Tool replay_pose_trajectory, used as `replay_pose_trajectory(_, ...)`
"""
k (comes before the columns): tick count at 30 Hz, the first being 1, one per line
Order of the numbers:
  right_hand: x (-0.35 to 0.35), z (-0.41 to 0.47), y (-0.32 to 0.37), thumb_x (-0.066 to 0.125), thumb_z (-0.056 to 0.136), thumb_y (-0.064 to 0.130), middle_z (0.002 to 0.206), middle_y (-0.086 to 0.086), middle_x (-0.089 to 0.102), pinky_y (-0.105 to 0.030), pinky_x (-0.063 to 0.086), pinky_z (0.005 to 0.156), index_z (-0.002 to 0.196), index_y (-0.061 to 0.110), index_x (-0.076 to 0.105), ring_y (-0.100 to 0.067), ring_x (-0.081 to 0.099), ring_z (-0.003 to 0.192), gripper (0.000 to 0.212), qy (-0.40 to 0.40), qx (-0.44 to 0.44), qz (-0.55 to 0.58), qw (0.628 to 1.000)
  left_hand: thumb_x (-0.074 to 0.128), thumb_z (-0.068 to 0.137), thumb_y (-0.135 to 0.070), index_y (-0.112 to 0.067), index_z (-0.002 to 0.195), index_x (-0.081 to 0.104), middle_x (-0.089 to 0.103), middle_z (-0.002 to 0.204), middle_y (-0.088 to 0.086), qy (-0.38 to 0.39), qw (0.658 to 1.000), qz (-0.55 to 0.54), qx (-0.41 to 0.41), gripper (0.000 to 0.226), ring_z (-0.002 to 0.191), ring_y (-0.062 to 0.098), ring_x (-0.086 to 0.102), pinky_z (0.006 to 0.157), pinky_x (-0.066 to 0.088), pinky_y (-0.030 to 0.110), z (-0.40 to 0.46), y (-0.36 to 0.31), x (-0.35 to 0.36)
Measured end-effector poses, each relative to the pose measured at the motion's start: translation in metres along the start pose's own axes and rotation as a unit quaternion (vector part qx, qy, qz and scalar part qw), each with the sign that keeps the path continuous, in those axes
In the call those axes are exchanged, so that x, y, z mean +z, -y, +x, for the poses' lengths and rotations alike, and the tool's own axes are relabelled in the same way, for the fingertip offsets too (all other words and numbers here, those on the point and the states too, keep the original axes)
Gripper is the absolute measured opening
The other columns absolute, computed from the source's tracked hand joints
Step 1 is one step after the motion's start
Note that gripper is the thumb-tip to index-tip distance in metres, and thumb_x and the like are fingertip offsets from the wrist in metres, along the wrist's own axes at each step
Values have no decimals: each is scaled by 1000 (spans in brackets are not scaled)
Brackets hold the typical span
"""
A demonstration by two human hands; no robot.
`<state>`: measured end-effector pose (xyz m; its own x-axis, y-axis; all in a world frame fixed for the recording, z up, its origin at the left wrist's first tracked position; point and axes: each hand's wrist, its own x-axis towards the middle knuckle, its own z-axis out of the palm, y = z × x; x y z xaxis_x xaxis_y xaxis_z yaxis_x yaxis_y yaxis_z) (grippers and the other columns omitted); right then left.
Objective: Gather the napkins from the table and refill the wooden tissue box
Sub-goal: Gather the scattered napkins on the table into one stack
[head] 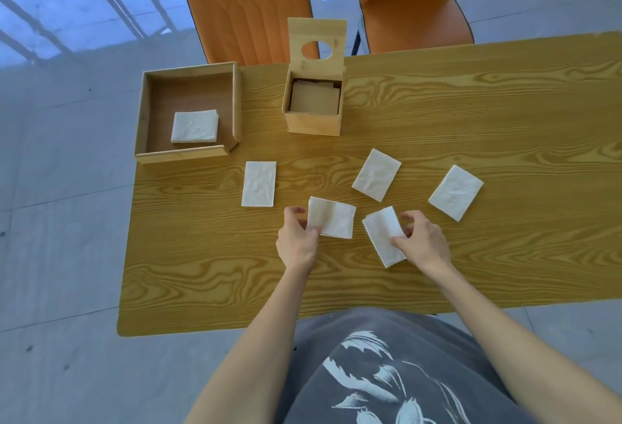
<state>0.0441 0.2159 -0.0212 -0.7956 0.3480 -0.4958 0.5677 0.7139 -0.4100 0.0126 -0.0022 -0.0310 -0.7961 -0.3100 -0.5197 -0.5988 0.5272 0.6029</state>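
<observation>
Grey shirt (387, 373) filled the near edge at 6 o'clock, both bare forearms reaching out from it over the table (471, 120).

Left hand (296, 242) pinched the near-left corner of a napkin (333, 218) between thumb and fingers; the sheet looked partly raised off the wood. Right hand (420, 242) was closed on the right edge of a second napkin (382, 235), thumb on top, fingers curled beside it. The two held napkins lay just beside each other, not touching.

Three loose napkins lay flat beyond the hands: one at 11 o'clock (258, 184), one at 12 to 1 o'clock (376, 174), one at 2 o'clock (456, 192). All were apart from each other.

Tissue box (313, 119) stood at 12 o'clock, lid (316, 41) hinged upright at the far side, opening clear from above; a wooden plate showed inside. Tray (148, 114) sat at 10 o'clock on the far-left corner of the table, one folded stack (194, 126) in it.

Nothing stood between the hands and the box except the flat napkins. Right half of the table was bare wood. Two orange chairs (245, 3) stood behind the far edge.
</observation>
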Motion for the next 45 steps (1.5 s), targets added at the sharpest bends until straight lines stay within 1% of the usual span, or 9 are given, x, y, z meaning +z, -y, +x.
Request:
replay_pose_trajectory(5,3,1,-1,73,82,35,115,-7,64,-30,44,68,117,14,67,-25,61,102,42,-1,-15,-48,999,71,85,-11,-12,119,66,70,95,1,27,981,-190,-21,34,84,12,64,72,50,21,3,4,-3)
replay_pose_trajectory(11,0,1,2,71,83,23,96,0,66,-29,44,66,101,16,64,-20,61,89,20,2,-46,38,998,67,93,-18,-13,106,70,71,96,5,69,935,-343,-59,15,90,18,67,87,55,35,3,12,-3)
replay_pose_trajectory(14,-6,4,5,73,85,19,98,1,66,-27,46,71,112,11,65,-17,60,89,29,8,-60,95,994,65,95,-12,-10,112,64,70,100,7,84,917,-382,-74,18,93,20,69,85,59,35,3,14,-4)
replay_pose_trajectory(17,-7,10,7,72,87,21,88,-4,73,-28,44,63,93,10,75,-20,63,82,13,60,-72,136,986,63,96,-11,-9,116,61,70,104,8,99,906,-402,-89,21,97,23,69,77,61,30,2,16,-6)
replay_pose_trajectory(21,-7,10,16,72,88,16,96,-1,75,-26,54,71,103,14,73,-16,70,88,16,128,-47,310,941,60,97,-12,-11,118,63,71,105,7,112,911,-382,-106,21,97,22,69,78,61,34,1,18,-6)
replay_pose_trajectory(25,-1,7,37,69,90,10,99,-1,75,-26,59,66,106,13,70,-15,72,90,16,214,-52,360,907,61,96,-12,-10,116,66,72,104,8,127,909,-381,-108,21,92,21,70,78,61,35,0,20,-6)
replay_pose_trajectory(29,14,8,55,69,90,11,100,-2,75,-30,61,71,106,14,69,-13,72,90,16,278,-84,322,901,61,97,-14,-13,107,68,71,104,9,148,894,-406,-117,12,90,19,70,67,60,28,-2,19,-11)
replay_pose_trajectory(38,38,12,74,69,91,17,99,-13,72,-36,53,76,107,12,70,-16,64,85,17,309,-152,199,917,46,101,-22,-9,103,71,70,93,12,165,847,-478,-166,28,85,25,68,75,56,36,-5,25,-24)
replay_pose_trajectory(45,48,10,103,67,90,26,74,10,65,-21,42,62,81,33,66,-5,56,67,11,278,-249,53,926,41,106,-23,-14,108,67,71,103,13,125,886,-428,-127,28,91,25,71,67,58,30,-4,48,-46)
